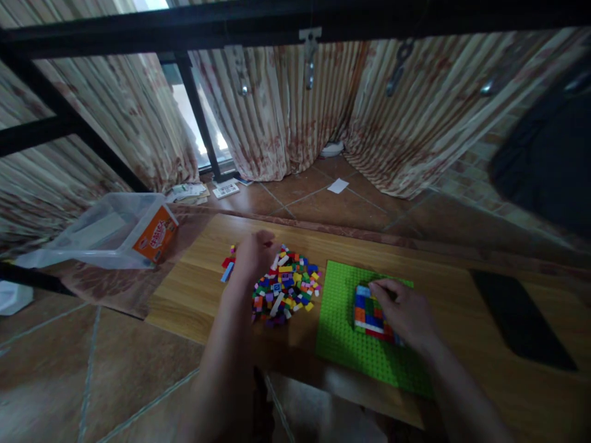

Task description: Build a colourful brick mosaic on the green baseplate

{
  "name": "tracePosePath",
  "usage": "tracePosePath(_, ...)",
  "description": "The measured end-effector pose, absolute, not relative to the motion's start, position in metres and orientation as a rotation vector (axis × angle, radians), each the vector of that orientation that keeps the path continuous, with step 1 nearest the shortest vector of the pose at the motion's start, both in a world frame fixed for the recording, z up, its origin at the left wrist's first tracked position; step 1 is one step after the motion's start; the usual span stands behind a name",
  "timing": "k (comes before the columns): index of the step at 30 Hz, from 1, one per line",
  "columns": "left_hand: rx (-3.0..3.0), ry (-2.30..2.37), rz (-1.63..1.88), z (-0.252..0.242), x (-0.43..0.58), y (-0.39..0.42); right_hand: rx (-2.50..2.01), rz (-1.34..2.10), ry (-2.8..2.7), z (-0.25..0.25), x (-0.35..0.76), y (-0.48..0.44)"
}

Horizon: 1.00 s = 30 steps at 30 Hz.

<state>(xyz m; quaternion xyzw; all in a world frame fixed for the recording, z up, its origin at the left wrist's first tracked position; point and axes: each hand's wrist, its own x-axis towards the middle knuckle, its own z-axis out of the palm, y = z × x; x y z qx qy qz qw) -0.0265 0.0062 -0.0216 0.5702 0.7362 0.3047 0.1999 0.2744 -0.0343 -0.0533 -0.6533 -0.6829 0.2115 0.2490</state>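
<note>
My left hand [256, 255] is over the far left part of a loose pile of coloured building bricks [286, 286]. Its fingers are curled together, and what they hold, if anything, is hidden. To the right of the pile, a green baseplate [337, 320] lies flat on the wooden table. On it stands a low block of multicoloured bricks [367, 314], pressed close in rows. My right hand [406, 307] covers the right side of this block. Its thumb and fingers are bent together at the block's far edge, on a brick there that they mostly hide.
The wooden table [184, 289] carries a dark flat panel [521, 320] at its right. Left of it stands a clear plastic bin [106, 258] with an orange label. A black metal frame [277, 37] runs across above, with curtains [295, 117] behind. Papers [338, 185] lie on the tiled floor.
</note>
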Motion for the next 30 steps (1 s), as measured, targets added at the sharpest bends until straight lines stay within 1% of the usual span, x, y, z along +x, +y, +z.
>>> tracePosePath(2,1.623,2.091,0.634,-0.022,-0.041,0.001,-1.784,0.558,-1.842,-0.051,0.274,-0.033)
tracePosePath(3,1.616,2.073,0.605,-0.022,-0.045,0.0,-1.792,0.548,-1.827,-0.05,0.275,-0.032)
tracePosePath(7,1.561,2.0,0.645,-0.018,-0.051,-0.002,-1.848,0.486,-1.746,-0.049,0.283,-0.025)
tracePosePath(11,1.475,2.134,0.659,-0.012,-0.066,0.0,-1.9,0.453,-1.705,-0.049,0.291,-0.021)
tracePosePath(21,1.551,2.182,0.281,-0.018,-0.073,-0.001,-1.891,0.428,-1.758,-0.052,0.288,-0.021)
tracePosePath(25,1.552,2.196,0.289,-0.016,-0.071,0.001,-1.882,0.413,-1.747,-0.052,0.29,-0.021)
tracePosePath(30,1.471,2.089,0.454,-0.004,-0.074,-0.005,-1.855,0.428,-1.686,-0.049,0.292,-0.022)
